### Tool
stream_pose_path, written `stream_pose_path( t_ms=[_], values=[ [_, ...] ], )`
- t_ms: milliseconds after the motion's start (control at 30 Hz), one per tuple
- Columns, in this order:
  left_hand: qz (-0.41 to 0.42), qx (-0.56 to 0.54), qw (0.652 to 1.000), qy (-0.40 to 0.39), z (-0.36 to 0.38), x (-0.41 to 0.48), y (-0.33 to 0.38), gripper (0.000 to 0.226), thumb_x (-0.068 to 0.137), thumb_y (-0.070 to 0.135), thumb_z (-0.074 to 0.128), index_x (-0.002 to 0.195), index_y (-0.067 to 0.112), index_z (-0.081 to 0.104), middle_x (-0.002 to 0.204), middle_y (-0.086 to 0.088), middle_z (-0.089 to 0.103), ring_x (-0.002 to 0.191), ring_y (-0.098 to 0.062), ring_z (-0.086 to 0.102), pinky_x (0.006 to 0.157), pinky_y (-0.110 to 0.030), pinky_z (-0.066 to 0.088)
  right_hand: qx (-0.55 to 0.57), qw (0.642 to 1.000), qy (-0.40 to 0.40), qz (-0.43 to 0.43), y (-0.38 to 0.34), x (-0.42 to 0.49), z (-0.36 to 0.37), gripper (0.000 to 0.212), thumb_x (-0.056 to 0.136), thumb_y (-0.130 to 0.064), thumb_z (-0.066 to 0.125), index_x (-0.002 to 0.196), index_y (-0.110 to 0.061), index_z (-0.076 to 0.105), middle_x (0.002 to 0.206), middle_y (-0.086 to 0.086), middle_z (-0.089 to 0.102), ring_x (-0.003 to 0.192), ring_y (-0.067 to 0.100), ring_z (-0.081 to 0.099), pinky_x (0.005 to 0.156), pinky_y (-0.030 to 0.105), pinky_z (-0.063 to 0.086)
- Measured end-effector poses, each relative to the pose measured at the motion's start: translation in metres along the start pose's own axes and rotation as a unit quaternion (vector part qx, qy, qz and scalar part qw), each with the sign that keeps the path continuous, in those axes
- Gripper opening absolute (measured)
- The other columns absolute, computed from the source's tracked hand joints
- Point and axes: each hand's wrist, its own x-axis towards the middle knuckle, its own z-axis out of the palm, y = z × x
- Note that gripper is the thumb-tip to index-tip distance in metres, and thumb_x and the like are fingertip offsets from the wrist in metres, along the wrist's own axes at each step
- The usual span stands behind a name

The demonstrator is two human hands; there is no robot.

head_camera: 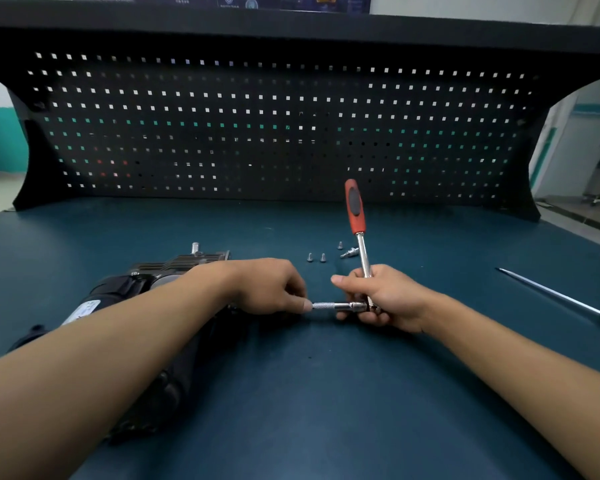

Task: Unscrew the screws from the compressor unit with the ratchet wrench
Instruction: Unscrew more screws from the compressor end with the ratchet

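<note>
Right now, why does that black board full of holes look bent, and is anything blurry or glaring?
In the head view the wide-angle lens bows the pegboard and the shelf above it; the far corners look soft; the light is even, with a faint shadow on the table under the right hand; the ratchet wrench glints along its shaft, without strong glare.

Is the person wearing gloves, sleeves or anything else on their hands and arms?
No. The left hand and the right hand are bare: no gloves, and no rings show. The left forearm and the right forearm are bare too, with no sleeve, watch or band in view up to the picture's edge.
</note>
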Motion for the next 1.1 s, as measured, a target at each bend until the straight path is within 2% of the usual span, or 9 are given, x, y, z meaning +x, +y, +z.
stream_pose_path(
  t_ms=[100,267,367,467,600,733,933,1000,1100],
  values=[
    [0.0,-0.039,0.999,-0.018,0.0,-0.002,-0.003,0.018,0.098,0.04,0.059,0.102,0.029,0.073,0.085,0.014,0.072,0.072,0.004,0.06,0.072,-0.015,0.046,-0.019,0.996,0.013,-0.083,0.007,-0.001,0.005,0.043,0.096,-0.034,0.066,0.062,-0.021,0.042,0.076,0.026,0.07,0.035,0.015,0.041,0.035,0.017,0.024],
    [-0.016,-0.066,0.997,-0.042,-0.005,0.003,-0.001,0.015,0.099,0.039,0.058,0.098,0.031,0.071,0.094,0.008,0.074,0.084,-0.007,0.063,0.088,-0.029,0.051,-0.12,0.971,0.055,-0.2,0.012,0.0,-0.001,0.044,0.1,-0.031,0.059,0.069,-0.002,0.048,0.068,0.009,0.069,0.044,0.019,0.048,0.045,0.025,0.038],
    [-0.019,-0.08,0.995,-0.049,-0.004,0.005,0.0,0.016,0.1,0.036,0.056,0.095,0.029,0.07,0.086,0.008,0.072,0.077,-0.008,0.062,0.086,-0.032,0.053,-0.153,0.953,0.061,-0.253,0.017,0.001,-0.003,0.046,0.1,-0.033,0.058,0.073,0.004,0.054,0.06,-0.002,0.062,0.05,0.013,0.05,0.051,0.024,0.042],
    [-0.021,-0.099,0.993,-0.057,-0.001,0.005,-0.001,0.019,0.101,0.035,0.056,0.095,0.024,0.071,0.083,0.005,0.07,0.071,-0.01,0.062,0.08,-0.031,0.053,-0.2,0.925,0.082,-0.314,0.02,0.004,-0.001,0.054,0.1,-0.041,0.052,0.075,0.006,0.059,0.061,0.001,0.055,0.058,0.002,0.054,0.059,0.015,0.041],
    [-0.018,-0.115,0.992,-0.055,0.0,0.006,0.0,0.021,0.102,0.029,0.054,0.095,0.018,0.071,0.08,0.002,0.069,0.068,-0.012,0.062,0.074,-0.029,0.053,-0.272,0.903,0.093,-0.32,0.02,0.004,-0.004,0.068,0.093,-0.072,0.035,0.077,-0.013,0.063,0.07,0.009,0.055,0.066,0.022,0.053,0.064,0.042,0.048],
    [-0.013,-0.103,0.994,-0.034,-0.001,0.005,-0.003,0.018,0.1,0.025,0.058,0.095,0.016,0.073,0.078,0.003,0.071,0.061,-0.006,0.063,0.066,-0.018,0.051,-0.351,0.879,0.096,-0.309,0.02,0.005,-0.009,0.071,0.09,-0.081,0.026,0.077,-0.018,0.057,0.07,0.003,0.054,0.067,0.02,0.053,0.066,0.046,0.048],
    [-0.012,-0.087,0.996,-0.02,-0.005,0.005,-0.006,0.015,0.097,0.028,0.064,0.087,0.021,0.073,0.076,0.005,0.072,0.063,-0.006,0.063,0.063,-0.015,0.047,-0.481,0.77,0.097,-0.407,0.021,0.012,-0.015,0.051,0.104,-0.059,0.033,0.082,-0.019,0.056,0.077,-0.007,0.054,0.07,0.015,0.052,0.061,0.04,0.048],
    [-0.014,-0.078,0.997,-0.022,-0.006,0.004,-0.006,0.016,0.097,0.029,0.064,0.088,0.02,0.074,0.075,0.005,0.071,0.063,-0.006,0.063,0.064,-0.016,0.047,-0.479,0.779,0.09,-0.395,0.023,0.014,-0.012,0.056,0.102,-0.063,0.031,0.083,-0.018,0.058,0.079,-0.007,0.056,0.073,0.016,0.055,0.063,0.04,0.049],
    [-0.016,-0.061,0.998,-0.026,-0.005,0.004,-0.007,0.024,0.097,0.031,0.063,0.074,0.026,0.069,0.069,0.009,0.069,0.062,-0.005,0.061,0.061,-0.015,0.044,-0.408,0.844,0.078,-0.339,0.025,0.013,-0.008,0.067,0.094,-0.075,0.028,0.08,-0.017,0.059,0.075,-0.002,0.058,0.07,0.016,0.056,0.066,0.039,0.048]
  ],
)
